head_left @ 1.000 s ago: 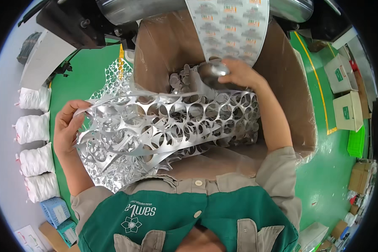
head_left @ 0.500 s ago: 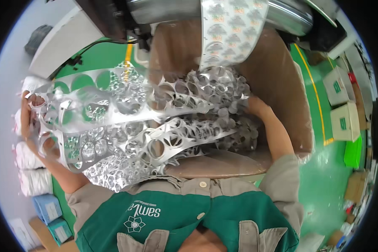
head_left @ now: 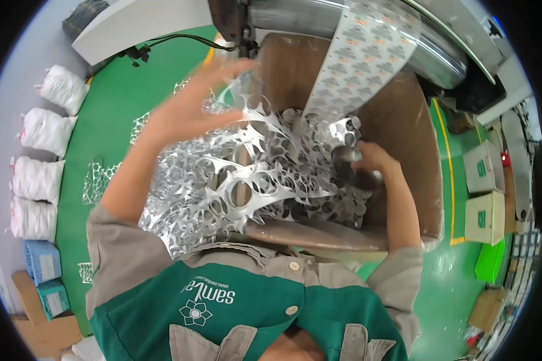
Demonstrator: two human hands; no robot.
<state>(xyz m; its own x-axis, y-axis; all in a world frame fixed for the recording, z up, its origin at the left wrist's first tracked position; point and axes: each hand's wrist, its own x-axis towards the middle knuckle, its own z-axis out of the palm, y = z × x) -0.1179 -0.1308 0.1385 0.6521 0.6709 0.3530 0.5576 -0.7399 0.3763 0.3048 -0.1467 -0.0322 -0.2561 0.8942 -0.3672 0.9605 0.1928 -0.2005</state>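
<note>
Over the silvery foil scrap web (head_left: 262,183), which is punched full of round holes, my left hand (head_left: 193,111) is raised with thumb and fingers apart, blurred by motion. A strip of the web lies close to its fingertips. My right hand (head_left: 376,157) is inside the brown-lined bin (head_left: 412,132), its fingers bent around dark, blurred round foil discs (head_left: 345,157). More loose discs (head_left: 349,207) lie below it in the bin. The scrap drapes over the bin's left side and piles up beside it.
A printed foil sheet (head_left: 361,66) hangs from a metal roller (head_left: 301,21) into the bin's far side. White bags (head_left: 37,177) and blue packs (head_left: 42,262) line the left wall. Pale crates (head_left: 485,216) and a green bin (head_left: 489,262) stand right. A black cable (head_left: 180,37) hangs far left.
My left hand has let go of the stretched web and moved right and up over the heap. The web has dropped down. My right hand stays in the bin, with dark discs now at its fingers.
</note>
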